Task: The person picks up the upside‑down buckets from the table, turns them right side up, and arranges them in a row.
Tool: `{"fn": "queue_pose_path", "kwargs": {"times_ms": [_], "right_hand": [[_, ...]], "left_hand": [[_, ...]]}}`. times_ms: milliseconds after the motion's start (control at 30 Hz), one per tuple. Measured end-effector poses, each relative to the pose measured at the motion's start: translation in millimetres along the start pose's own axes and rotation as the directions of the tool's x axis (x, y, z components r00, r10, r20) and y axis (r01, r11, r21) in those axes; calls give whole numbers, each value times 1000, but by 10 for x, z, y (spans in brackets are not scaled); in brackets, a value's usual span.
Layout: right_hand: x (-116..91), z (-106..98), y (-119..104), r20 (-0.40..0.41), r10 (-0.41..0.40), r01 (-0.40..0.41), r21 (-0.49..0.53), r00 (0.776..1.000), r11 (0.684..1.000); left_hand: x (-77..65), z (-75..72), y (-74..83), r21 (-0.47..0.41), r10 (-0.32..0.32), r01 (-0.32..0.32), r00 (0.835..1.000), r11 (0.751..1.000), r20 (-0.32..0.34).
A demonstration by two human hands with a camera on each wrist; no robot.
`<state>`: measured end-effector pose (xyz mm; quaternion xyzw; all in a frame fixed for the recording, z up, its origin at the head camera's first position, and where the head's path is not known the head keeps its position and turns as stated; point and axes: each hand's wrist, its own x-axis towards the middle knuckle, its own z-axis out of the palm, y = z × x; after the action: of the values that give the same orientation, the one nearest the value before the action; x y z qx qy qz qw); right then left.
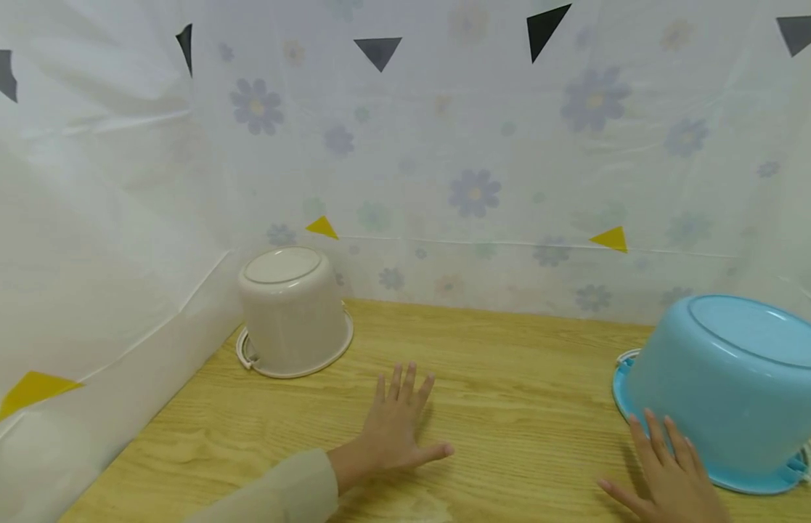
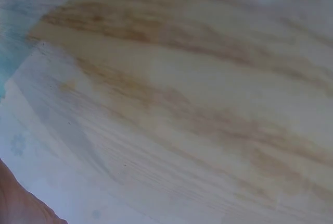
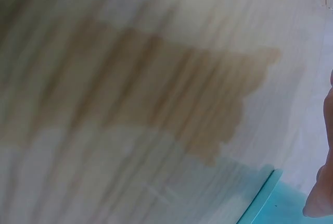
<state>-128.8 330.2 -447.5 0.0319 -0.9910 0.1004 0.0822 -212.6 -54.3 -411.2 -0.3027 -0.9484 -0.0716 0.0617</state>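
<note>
My left hand (image 1: 395,428) is spread over the wooden tabletop (image 1: 510,392), fingers straight and thumb out to the right, holding nothing. A cream bucket (image 1: 294,312) stands upside down beyond it to the left. At the lower right my right hand (image 1: 673,472) has its fingers extended in front of an upturned blue bucket (image 1: 745,392); whether they touch it I cannot tell. Part of the left hand (image 2: 23,200) shows at the corner of the left wrist view. In the right wrist view, fingers (image 3: 322,182) appear near the blue bucket's rim (image 3: 260,198).
A white sheet with flowers (image 1: 412,145) hangs behind the table, and plain white sheeting (image 1: 85,218) closes off the left side. Yellow triangles (image 1: 610,238) and dark triangles (image 1: 379,52) are stuck on the sheets. The cream bucket's handle (image 1: 244,352) lies down by its rim.
</note>
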Motion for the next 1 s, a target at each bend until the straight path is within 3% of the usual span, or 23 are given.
{"fn": "queue_pose_path", "kwargs": {"times_ms": [300, 533, 867, 1000], "right_hand": [[-74, 80, 154, 38, 48, -49, 11, 998, 999], [-122, 135, 288, 124, 79, -84, 39, 989, 996], [-155, 199, 439, 142, 74, -87, 91, 987, 992], [-119, 178, 475, 225, 83, -121, 161, 971, 979]], "left_hand": [[67, 44, 82, -23, 46, -45, 999, 999, 12], [149, 78, 172, -14, 100, -99, 994, 995, 37], [278, 124, 263, -13, 145, -144, 987, 989, 73], [341, 148, 294, -21, 149, -148, 982, 989, 112]]}}
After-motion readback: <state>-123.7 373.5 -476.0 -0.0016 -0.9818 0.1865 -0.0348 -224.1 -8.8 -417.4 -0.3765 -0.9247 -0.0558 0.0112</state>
